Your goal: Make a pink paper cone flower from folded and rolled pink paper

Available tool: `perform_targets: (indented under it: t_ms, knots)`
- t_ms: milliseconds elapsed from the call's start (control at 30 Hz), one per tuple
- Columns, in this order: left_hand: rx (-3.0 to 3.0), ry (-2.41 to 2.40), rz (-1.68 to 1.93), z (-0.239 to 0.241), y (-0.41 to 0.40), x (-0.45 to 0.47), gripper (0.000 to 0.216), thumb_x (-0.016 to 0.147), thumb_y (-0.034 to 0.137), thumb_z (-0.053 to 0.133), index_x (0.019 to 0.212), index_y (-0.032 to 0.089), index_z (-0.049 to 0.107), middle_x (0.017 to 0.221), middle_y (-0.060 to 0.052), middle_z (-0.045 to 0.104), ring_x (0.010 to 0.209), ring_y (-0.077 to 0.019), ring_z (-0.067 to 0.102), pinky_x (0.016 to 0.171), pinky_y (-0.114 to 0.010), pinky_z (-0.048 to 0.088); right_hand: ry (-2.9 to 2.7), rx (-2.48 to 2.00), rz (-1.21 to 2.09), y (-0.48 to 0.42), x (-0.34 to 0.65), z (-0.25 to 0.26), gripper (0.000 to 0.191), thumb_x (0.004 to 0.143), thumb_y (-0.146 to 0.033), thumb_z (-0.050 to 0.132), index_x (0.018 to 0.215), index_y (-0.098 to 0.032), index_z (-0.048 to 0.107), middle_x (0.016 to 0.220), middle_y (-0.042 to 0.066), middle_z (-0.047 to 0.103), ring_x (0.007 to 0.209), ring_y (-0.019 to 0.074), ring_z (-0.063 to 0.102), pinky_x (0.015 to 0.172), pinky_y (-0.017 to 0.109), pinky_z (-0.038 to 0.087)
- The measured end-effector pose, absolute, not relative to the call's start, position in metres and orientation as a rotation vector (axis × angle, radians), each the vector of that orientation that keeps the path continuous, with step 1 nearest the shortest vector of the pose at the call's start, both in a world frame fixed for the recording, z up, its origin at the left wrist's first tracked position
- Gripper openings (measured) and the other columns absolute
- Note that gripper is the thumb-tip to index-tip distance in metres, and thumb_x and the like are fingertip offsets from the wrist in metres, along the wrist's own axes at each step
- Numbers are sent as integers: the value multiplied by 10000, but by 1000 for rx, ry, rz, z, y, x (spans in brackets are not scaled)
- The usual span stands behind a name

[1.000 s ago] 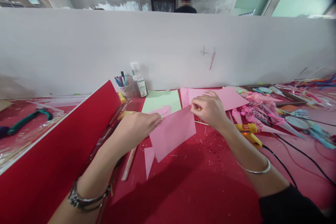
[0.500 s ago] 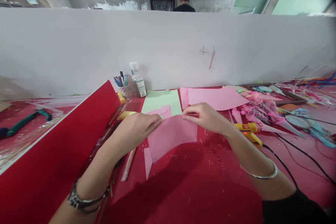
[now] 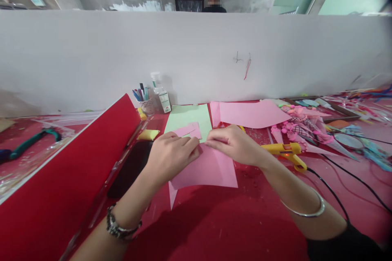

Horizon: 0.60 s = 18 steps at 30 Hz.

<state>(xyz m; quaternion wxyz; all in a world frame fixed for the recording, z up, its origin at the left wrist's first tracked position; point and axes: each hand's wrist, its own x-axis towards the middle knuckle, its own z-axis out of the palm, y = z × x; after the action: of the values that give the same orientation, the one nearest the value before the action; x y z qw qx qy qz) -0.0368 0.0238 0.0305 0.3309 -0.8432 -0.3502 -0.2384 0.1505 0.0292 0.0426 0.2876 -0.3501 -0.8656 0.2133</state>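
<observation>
A pink paper sheet point(image 3: 211, 169) lies on the red table point(image 3: 245, 220) in front of me. My left hand point(image 3: 171, 155) pinches its upper left edge with curled fingers. My right hand point(image 3: 232, 143) pinches the top edge right beside it, fingertips almost meeting the left hand's. A narrow pink offcut point(image 3: 172, 193) pokes out under the sheet at lower left. A pale green sheet point(image 3: 188, 117) and a smaller pink scrap point(image 3: 190, 130) lie just beyond my hands.
A yellow glue gun point(image 3: 286, 151) with a black cord lies right of my right hand. A larger pink sheet point(image 3: 249, 114), a pen cup point(image 3: 143, 100) and a small bottle point(image 3: 161, 96) stand near the white partition. A red board point(image 3: 61, 175) leans at left. Craft clutter fills the far right.
The pink sheet has been turned and lowered flat onto the table. My right hand moved left toward my left hand, and both now pinch the top edge close together.
</observation>
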Motion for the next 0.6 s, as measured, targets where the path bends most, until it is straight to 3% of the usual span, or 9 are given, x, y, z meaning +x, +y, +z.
perform_targets:
  t_ms: [200, 333, 467, 533, 600]
  knots:
    - [-2162, -1167, -616, 42, 34, -66, 202, 735, 189, 441, 582, 210, 571, 471, 30, 539, 468, -114, 449, 496, -237, 295, -2204, -979, 532, 29, 167, 57, 264, 840, -295, 400, 623, -161, 468, 570, -37, 397, 524, 66, 344, 500, 198, 271]
    - [-2140, -1707, -780, 42, 47, -86, 160, 720, 243, 457, 606, 180, 550, 510, 16, 499, 490, -116, 441, 463, -225, 268, -2048, -1013, 520, 33, 177, 60, 234, 826, -283, 418, 624, -169, 450, 590, -32, 418, 561, 78, 385, 534, 202, 299]
    - [-3054, -1812, -1472, 34, 47, -88, 263, 785, 350, 414, 957, 170, 499, 673, -3, 528, 555, -115, 492, 536, -227, 405, -1833, -1031, 461, 40, 176, 56, 230, 830, -283, 399, 636, -167, 442, 583, -34, 383, 557, 84, 375, 522, 203, 293]
    - [-3742, -1412, -1476, 31, 40, -82, 464, 706, 489, 509, 1031, 159, 466, 790, -51, 545, 651, -153, 521, 573, -270, 457, -1749, -1033, 432, 44, 173, 52, 251, 841, -286, 370, 623, -170, 414, 567, -41, 330, 537, 83, 341, 504, 203, 277]
    - [-3989, -1183, -1477, 31, 32, -75, 597, 634, 565, 561, 1061, 163, 448, 860, -73, 547, 683, -167, 523, 576, -297, 478, -1720, -1043, 419, 47, 170, 47, 264, 849, -289, 349, 616, -174, 390, 562, -45, 296, 528, 84, 325, 499, 205, 269]
